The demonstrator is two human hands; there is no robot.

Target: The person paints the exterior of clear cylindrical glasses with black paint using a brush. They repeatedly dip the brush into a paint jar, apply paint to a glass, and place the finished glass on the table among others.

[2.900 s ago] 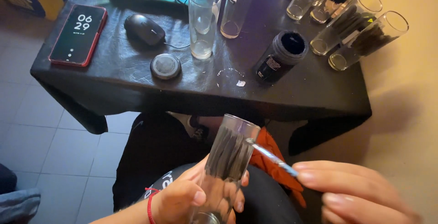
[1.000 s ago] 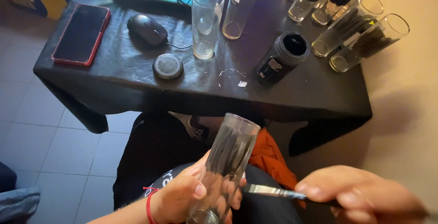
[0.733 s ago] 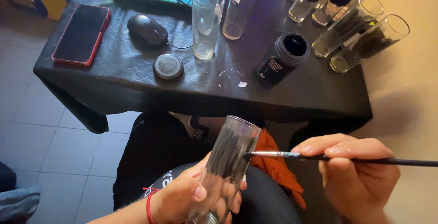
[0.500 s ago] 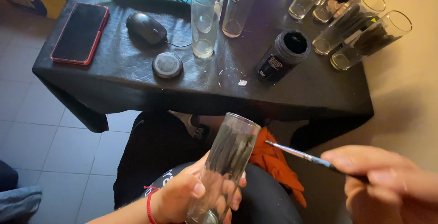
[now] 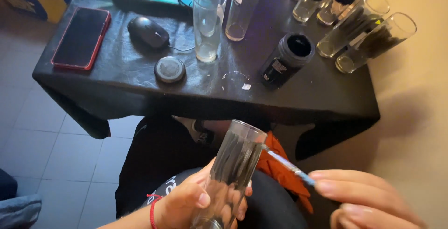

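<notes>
- left hand (image 5: 186, 205), bottom centre of the frame: fingers wrapped round a tall glass (image 5: 232, 168), thumb pressed on its near side. the glass tilts with its mouth up and away, over the lap, likely so the wall can be reached. dark streaks cover part of it.
- right hand (image 5: 368, 201), lower right: fingertips pinching a thin brush (image 5: 284, 163), whose tip meets the glass just under the rim.
- orange cloth (image 5: 280, 173), on the lap behind the glass.
- black table (image 5: 140, 84), upper half of the frame.
- dark jar (image 5: 287, 61), centre right, open, small pale label on its side.
- round lid (image 5: 170, 69), flat beside a clear glass (image 5: 207, 21).
- row of glasses (image 5: 364, 28), upper right, several dark inside, leaning together.
- phone (image 5: 81, 37), red case, upper left, screen dark.
- black mouse (image 5: 148, 31), near the phone.
</notes>
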